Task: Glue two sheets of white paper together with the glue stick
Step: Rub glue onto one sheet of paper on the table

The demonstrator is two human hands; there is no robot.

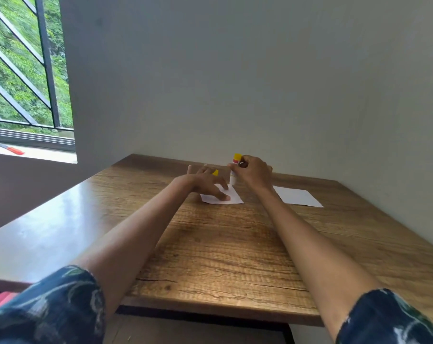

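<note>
A small white sheet of paper lies on the wooden table near its far edge. My left hand rests flat on it with fingers spread, pressing it down. My right hand grips a glue stick with a yellow top, held upright with its lower end just above or touching the sheet's far right corner. A yellow cap shows behind my left hand. A second white sheet lies flat to the right, apart from both hands.
A wall rises right behind the table's far and right edges. A barred window is at the left, with a red-handled tool on its sill.
</note>
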